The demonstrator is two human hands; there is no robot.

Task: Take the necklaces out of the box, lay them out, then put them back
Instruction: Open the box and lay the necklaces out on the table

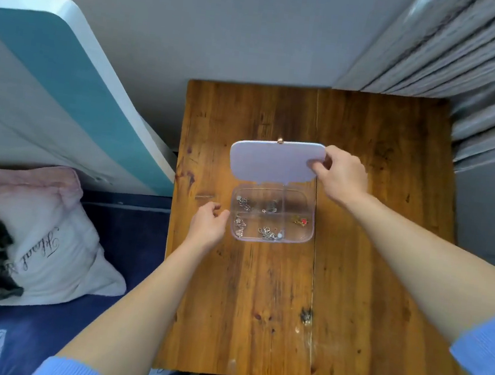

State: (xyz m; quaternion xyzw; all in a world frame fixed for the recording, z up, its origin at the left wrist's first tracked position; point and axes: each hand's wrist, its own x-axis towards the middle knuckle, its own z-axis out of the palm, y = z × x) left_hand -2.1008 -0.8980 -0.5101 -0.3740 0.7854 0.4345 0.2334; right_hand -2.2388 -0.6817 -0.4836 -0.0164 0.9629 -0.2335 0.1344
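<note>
A clear plastic box (pixel 310 207) with several compartments rests in the middle of the wooden table (pixel 373 232). Its pale lilac lid (pixel 270 162) stands swung up and back, with a small gold clasp at its far edge. My right hand (pixel 342 173) pinches the lid's right corner. Against the box's left wall sits my left hand (pixel 208 224), fingers curled at the rim. Silver necklaces (pixel 268 233) lie coiled in the compartments, and one piece with a red and gold pendant (pixel 300 221) lies in the right compartment.
A bed with a dark blue sheet (pixel 129 235) lies left of the table, holding a white pillow (pixel 56 255) and pink and green cloth. A white and teal board (pixel 66 89) leans on the wall. Grey curtains (pixel 484 75) hang at the back right.
</note>
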